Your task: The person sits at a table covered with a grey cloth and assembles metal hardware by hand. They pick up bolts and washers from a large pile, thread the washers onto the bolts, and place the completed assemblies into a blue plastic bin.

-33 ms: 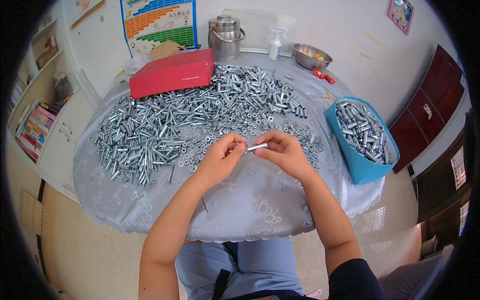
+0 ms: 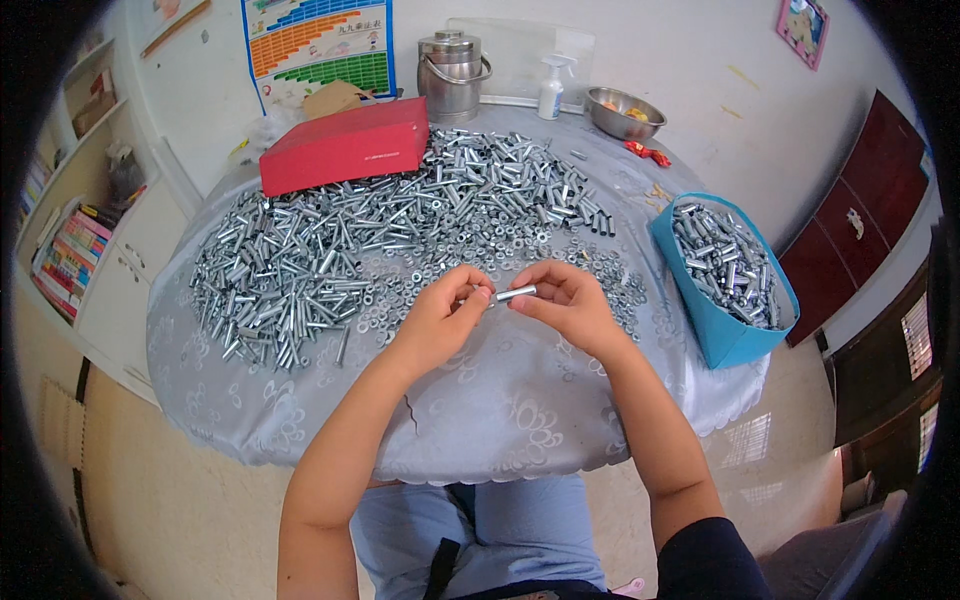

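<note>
Over the near part of the table, my two hands meet on one short silver expansion bolt [image 2: 516, 294] with a smooth tubular sleeve. My right hand [image 2: 568, 306] pinches the sleeve between thumb and fingertips. At the other end, my left hand [image 2: 446, 312] has thumb and fingers closed on the tip, which they hide. Just beyond my hands lie loose washers and nuts [image 2: 400, 290]. A wide heap of silver bolts and sleeves [image 2: 300, 260] spreads to the left and behind them.
On the right edge of the table stands a blue fabric bin [image 2: 720, 335] full of metal pieces. A red box [image 2: 345, 150] rests on the heap. Farther back are a steel pot [image 2: 450, 85], a spray bottle [image 2: 550, 90] and a steel bowl [image 2: 625, 115]. A patterned grey tablecloth [image 2: 480, 420] covers the table.
</note>
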Available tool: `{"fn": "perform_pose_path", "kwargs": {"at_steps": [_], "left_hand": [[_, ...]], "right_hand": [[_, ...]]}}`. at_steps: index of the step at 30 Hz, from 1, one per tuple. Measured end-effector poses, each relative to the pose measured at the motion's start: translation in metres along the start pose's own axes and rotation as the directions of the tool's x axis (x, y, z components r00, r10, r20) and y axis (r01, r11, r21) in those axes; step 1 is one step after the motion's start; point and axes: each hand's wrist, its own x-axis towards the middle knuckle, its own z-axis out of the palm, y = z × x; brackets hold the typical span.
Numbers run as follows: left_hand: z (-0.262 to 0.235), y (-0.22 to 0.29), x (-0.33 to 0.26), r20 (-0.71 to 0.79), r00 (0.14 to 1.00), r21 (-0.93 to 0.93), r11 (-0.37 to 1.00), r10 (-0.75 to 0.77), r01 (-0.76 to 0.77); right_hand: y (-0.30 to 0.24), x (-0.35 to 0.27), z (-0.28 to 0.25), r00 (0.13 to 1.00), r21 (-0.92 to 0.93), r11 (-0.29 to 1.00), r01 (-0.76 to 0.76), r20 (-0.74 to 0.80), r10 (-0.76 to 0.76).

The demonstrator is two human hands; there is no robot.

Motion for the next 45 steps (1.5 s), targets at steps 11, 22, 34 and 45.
{"fn": "perform_pose_path", "kwargs": {"at_steps": [11,22,34,45], "left_hand": [[0.005,-0.005,0.000,-0.129,0.991,0.000,0.999,-0.032,0.032],[0.011,-0.016,0.007,-0.048,0.959,-0.448,0.864,-0.278,0.228],[0.013,0.016,0.000,0.168,0.895,-0.333,0.831,-0.412,0.445],[-0.004,0.012,0.001,0.070,0.875,-0.424,0.780,-0.479,0.461]], "right_hand": [[0.008,0.001,0.015,0.995,-0.036,0.999,-0.006,0.095,0.009],[0.020,0.005,0.027,0.990,-0.147,0.984,0.099,0.114,-0.082],[0.015,0.002,0.030,0.910,-0.550,0.737,0.393,0.119,-0.397],[-0.010,0.003,-0.014,0.896,-0.661,0.725,0.192,-0.183,-0.404]]}}
